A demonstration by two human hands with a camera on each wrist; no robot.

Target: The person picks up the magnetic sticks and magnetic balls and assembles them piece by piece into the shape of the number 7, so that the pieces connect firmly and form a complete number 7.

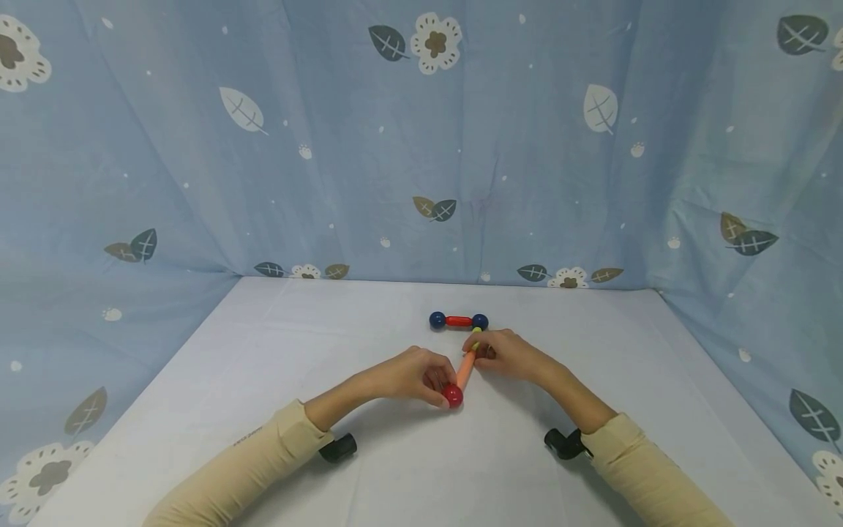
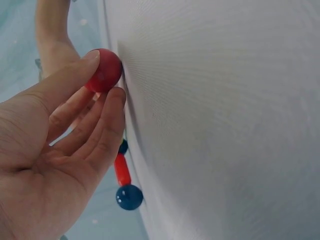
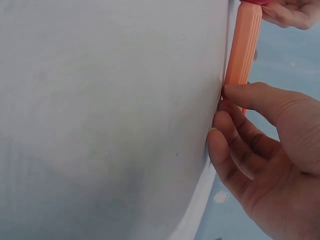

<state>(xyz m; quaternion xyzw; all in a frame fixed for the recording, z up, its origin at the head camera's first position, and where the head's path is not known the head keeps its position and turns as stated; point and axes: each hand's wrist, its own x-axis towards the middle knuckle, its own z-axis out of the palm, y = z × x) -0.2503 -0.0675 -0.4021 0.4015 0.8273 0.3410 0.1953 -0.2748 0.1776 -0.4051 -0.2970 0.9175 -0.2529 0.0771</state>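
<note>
My left hand (image 1: 415,373) pinches a glossy red ball (image 1: 453,396) between thumb and fingers, low over the white table. From that ball an orange ribbed rod (image 1: 465,371) runs away and slightly right. My right hand (image 1: 510,353) pinches the rod's far end, where a short yellow-green rod (image 1: 476,334) continues toward a dark blue ball (image 1: 480,322). A red rod (image 1: 459,320) links this ball to a second blue ball (image 1: 437,320) on its left. In the right wrist view, the thumb presses the orange rod (image 3: 244,45); the fingers hide its lower end.
The white table (image 1: 197,410) reaches back to a blue patterned curtain (image 1: 342,168), which also hangs at both sides. Black devices (image 1: 339,448) sit under both wrists, by the beige sleeves (image 1: 244,461).
</note>
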